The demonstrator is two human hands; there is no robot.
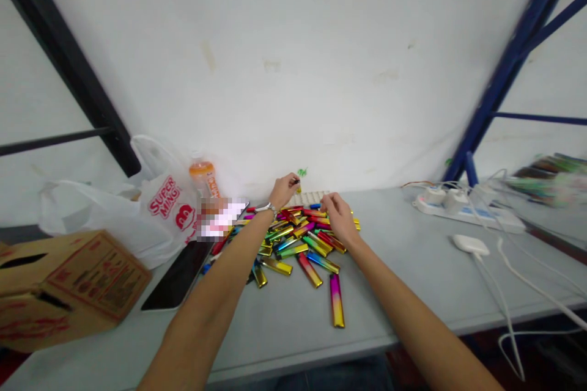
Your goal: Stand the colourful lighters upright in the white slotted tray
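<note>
Hands, head view, ctr. of frame: left hand [285,189] w/ grip pinched on small dark-tipped item [297,182]; right hand [338,212] w/ fingers curled over rt. side of shiny multicol. cases [293,238], contents of grip can't be told. Pink-gold case [337,300] apart, lower ctr. of surface [293,330]. Pale ribbed strip [314,198] behind pile; carton [73,287], lower left; power strip [472,214], rt.

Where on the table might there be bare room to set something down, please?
Mostly on the grey tabletop, between the right forearm and the white power strip and adapter. A smaller patch lies between the left forearm, lone magenta piece and front edge. Crowded: the left side, with carton, bag and tablet, and the central pile.
</note>
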